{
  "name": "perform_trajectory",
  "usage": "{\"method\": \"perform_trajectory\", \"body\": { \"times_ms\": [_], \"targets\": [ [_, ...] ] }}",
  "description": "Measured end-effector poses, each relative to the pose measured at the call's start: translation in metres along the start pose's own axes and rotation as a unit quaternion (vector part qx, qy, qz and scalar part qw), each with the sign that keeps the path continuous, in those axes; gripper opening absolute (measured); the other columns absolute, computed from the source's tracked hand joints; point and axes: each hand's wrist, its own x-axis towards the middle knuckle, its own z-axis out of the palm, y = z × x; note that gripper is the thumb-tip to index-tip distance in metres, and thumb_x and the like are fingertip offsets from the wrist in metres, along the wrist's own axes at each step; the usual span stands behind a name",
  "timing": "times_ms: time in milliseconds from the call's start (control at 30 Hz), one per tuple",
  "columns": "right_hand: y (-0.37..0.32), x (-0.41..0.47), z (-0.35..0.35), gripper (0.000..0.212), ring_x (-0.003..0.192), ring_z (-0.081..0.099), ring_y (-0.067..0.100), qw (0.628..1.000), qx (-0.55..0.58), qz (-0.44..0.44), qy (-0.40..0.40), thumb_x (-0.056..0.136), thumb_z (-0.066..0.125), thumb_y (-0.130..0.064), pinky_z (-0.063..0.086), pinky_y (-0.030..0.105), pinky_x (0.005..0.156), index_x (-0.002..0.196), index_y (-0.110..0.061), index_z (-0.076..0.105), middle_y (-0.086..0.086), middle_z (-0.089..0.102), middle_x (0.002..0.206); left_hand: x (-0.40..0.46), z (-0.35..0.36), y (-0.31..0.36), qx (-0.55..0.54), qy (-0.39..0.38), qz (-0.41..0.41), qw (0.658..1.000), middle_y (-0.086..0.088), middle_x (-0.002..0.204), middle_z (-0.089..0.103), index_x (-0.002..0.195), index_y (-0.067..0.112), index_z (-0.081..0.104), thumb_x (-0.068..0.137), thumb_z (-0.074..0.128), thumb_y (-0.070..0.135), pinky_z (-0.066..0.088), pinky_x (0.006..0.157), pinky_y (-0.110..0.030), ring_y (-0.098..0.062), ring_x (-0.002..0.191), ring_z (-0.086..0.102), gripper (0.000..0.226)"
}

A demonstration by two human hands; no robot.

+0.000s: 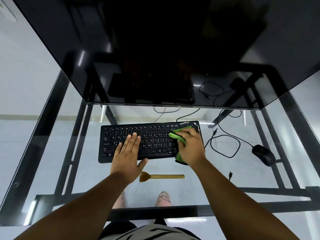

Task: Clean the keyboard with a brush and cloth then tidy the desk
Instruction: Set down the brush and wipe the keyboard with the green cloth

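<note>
A black keyboard [152, 134] lies on the glass desk [225, 172], below the monitor. My left hand [129, 151] rests flat on the keyboard's left half, fingers spread, holding nothing. My right hand [189, 146] presses a green cloth [176, 136] onto the right end of the keyboard; the cloth shows around the fingers and below the palm. A brush [161, 176] with a wooden handle and short brown bristles lies on the glass just in front of the keyboard, bristles pointing left, untouched.
A large dark monitor [164, 58] overhangs the back of the desk. A black mouse [263, 154] sits to the right, its cable [225, 144] looping between it and the keyboard. A loose plug [230, 174] lies near my right forearm. The black desk frame shows through the glass.
</note>
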Motion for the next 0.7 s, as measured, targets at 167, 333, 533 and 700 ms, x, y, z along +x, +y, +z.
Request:
{"method": "perform_trajectory", "body": {
  "times_ms": [167, 333, 533, 700],
  "targets": [
    [0.001, -0.005, -0.004, 0.038, 0.101, 0.049, 0.021, 0.985, -0.032, -0.131, -0.112, 0.083, 0.062, -0.002, 0.041, 0.026, 0.093, 0.11, -0.027, 0.074, -0.009, 0.063, 0.118, 0.0, 0.002, -0.002, 0.002, -0.007, 0.002, 1.0, 0.006, 0.16, -0.015, 0.154, 0.021, -0.005, 0.089, 0.019, 0.064, -0.005, 0.118, -0.036, -0.012, 0.146, -0.016, 0.081],
    [0.013, -0.008, -0.009, 0.041, 0.098, 0.051, 0.023, 0.997, -0.046, -0.06, -0.023, 0.081, 0.062, 0.001, 0.047, 0.028, 0.088, 0.111, -0.024, 0.073, -0.006, 0.066, 0.114, 0.0, 0.002, -0.002, 0.002, -0.005, 0.0, 1.0, 0.006, 0.16, -0.015, 0.154, 0.02, -0.003, 0.087, 0.014, 0.065, -0.006, 0.118, -0.036, -0.012, 0.147, -0.015, 0.082],
    [0.003, -0.016, -0.002, 0.046, 0.098, 0.047, 0.018, 0.982, -0.04, -0.151, -0.103, 0.081, 0.059, 0.004, 0.041, 0.021, 0.085, 0.109, -0.029, 0.074, -0.013, 0.066, 0.119, 0.0, 0.002, -0.001, 0.003, -0.003, 0.0, 1.0, 0.006, 0.16, -0.013, 0.154, 0.02, -0.002, 0.087, 0.015, 0.064, -0.004, 0.119, -0.036, -0.012, 0.147, -0.013, 0.082],
    [0.029, -0.017, -0.021, 0.042, 0.091, 0.051, 0.023, 0.992, -0.061, -0.108, -0.033, 0.075, 0.058, 0.007, 0.053, 0.035, 0.078, 0.097, -0.023, 0.077, -0.007, 0.067, 0.104, -0.001, 0.001, 0.002, 0.002, -0.007, -0.004, 1.0, 0.006, 0.16, -0.015, 0.154, 0.021, -0.004, 0.085, 0.013, 0.063, -0.004, 0.119, -0.038, -0.013, 0.147, -0.014, 0.082]
  ]
}}
